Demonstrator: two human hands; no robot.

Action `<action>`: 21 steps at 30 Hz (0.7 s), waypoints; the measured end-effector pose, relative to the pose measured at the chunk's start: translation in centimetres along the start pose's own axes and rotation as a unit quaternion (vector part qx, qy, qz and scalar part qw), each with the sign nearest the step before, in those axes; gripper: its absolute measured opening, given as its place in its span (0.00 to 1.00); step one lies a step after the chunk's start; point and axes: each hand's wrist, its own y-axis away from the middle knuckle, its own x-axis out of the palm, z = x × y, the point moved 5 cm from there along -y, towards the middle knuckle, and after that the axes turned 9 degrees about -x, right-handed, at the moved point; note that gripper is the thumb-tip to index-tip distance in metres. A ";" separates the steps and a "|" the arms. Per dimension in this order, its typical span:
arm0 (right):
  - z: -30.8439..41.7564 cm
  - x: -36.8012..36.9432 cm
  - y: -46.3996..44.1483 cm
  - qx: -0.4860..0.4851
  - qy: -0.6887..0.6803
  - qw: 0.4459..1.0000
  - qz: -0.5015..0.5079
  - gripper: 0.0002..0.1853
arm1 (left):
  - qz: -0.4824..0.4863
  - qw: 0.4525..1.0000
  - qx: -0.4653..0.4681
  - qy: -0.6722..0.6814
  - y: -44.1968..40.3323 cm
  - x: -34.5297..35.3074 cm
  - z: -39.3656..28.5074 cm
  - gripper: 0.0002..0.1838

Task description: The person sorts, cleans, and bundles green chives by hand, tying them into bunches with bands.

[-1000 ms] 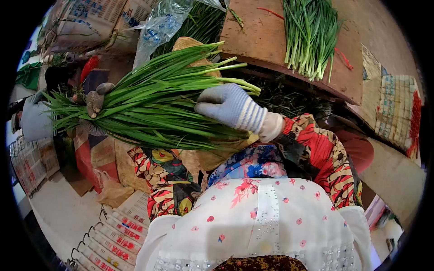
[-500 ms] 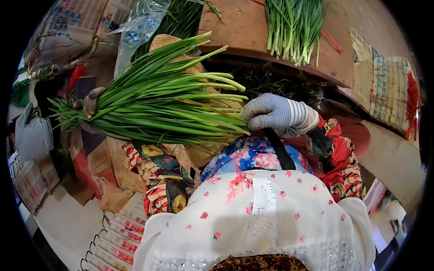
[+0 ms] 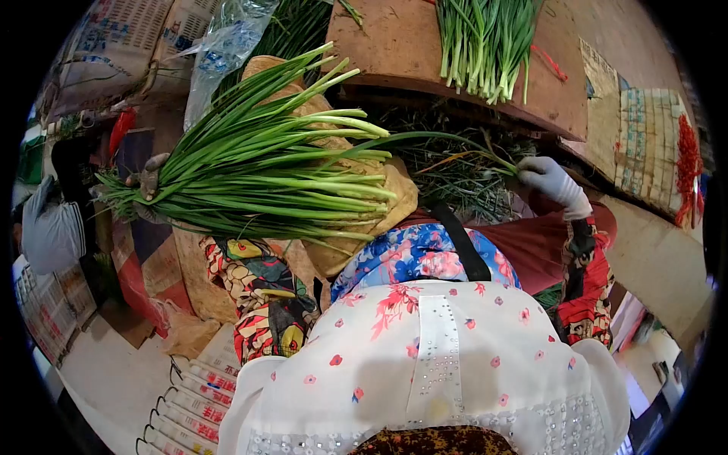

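Note:
A bunch of garlic chives (image 3: 258, 171) lies across my lap, green tips to the left and pale cut ends to the right. My left hand (image 3: 149, 186), in a soiled glove, is closed around its leafy end. Away to the right, my right hand (image 3: 552, 182) wears a grey-blue glove and pinches a few thin chive stalks (image 3: 462, 140), one of them yellowish. Those stalks stretch leftward to the bunch. Behind the bunch a tan cloth (image 3: 398, 189) covers part of my lap.
Another chive bunch (image 3: 489, 45) rests on a brown board (image 3: 394, 45) ahead, beside a red tie (image 3: 550, 62). Loose trimmings (image 3: 462, 186) pile up under the board's edge. A clear plastic bag (image 3: 227, 57) with more greens is at upper left. Red strands (image 3: 686, 163) hang at right.
My right hand has moved right, from the cut ends of the bunch to over the trimmings, drawing a few stalks out. The bunch has shifted slightly left in my left hand.

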 end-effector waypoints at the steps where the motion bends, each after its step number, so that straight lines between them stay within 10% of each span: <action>1: -2.4 0.2 -0.3 0.042 0.150 0.987 0.036 0.12 | -0.003 1.000 0.001 0.002 0.0 -0.2 0.0 0.17; 3: -3.8 2.2 -1.5 0.177 0.437 0.864 0.176 0.16 | -0.003 1.000 0.000 0.006 0.1 -0.5 -0.2 0.17; 6: 4.2 4.9 -5.7 0.008 0.163 0.986 0.034 0.24 | -0.006 1.000 -0.001 0.005 0.5 -0.7 -0.3 0.18; 11: 16.3 10.5 -11.5 -0.151 -0.376 0.914 -0.028 0.21 | -0.017 1.000 -0.005 0.024 0.7 -1.6 -0.3 0.20; 21: 13.9 7.1 -10.6 -0.141 -0.263 0.941 -0.161 0.12 | -0.024 0.986 -0.090 0.139 2.5 -6.7 -4.3 0.20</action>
